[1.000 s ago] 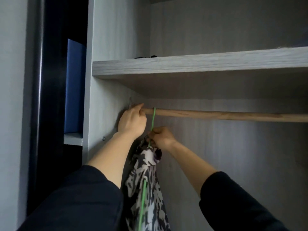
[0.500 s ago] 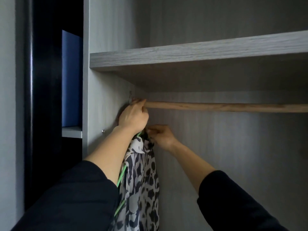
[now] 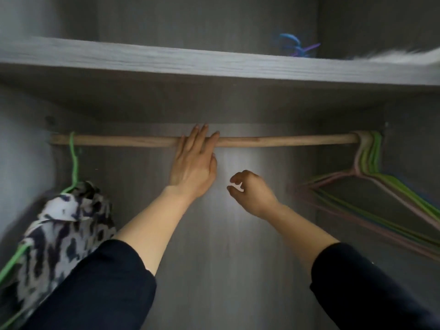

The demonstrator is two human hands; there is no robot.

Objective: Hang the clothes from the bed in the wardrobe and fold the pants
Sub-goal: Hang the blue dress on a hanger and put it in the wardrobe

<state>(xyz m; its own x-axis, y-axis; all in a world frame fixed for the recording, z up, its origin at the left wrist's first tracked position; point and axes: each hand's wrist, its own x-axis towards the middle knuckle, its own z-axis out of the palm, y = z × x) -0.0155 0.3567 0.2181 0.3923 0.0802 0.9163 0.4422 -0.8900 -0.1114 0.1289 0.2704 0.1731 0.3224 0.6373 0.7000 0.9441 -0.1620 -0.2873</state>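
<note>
A black-and-white patterned garment [image 3: 62, 229] hangs on a green hanger [image 3: 74, 160] hooked over the left end of the wooden rod [image 3: 285, 141]. My left hand [image 3: 194, 163] is at the rod's middle, fingers straight and lying across the rod, holding nothing. My right hand [image 3: 252, 191] hovers below the rod and to the right of the left hand, fingers loosely curled and empty. Both hands are well apart from the hung garment.
Several empty green and pink hangers [image 3: 371, 179] hang bunched at the rod's right end. A grey wooden shelf [image 3: 190, 63] runs above the rod, with blue and purple hangers [image 3: 295, 47] on it at the back right. The wardrobe's back wall is behind the hands.
Both hands have let go of the hanger and garment and moved right along the rod. The garment now hangs by itself at the left end. The view has swung right.
</note>
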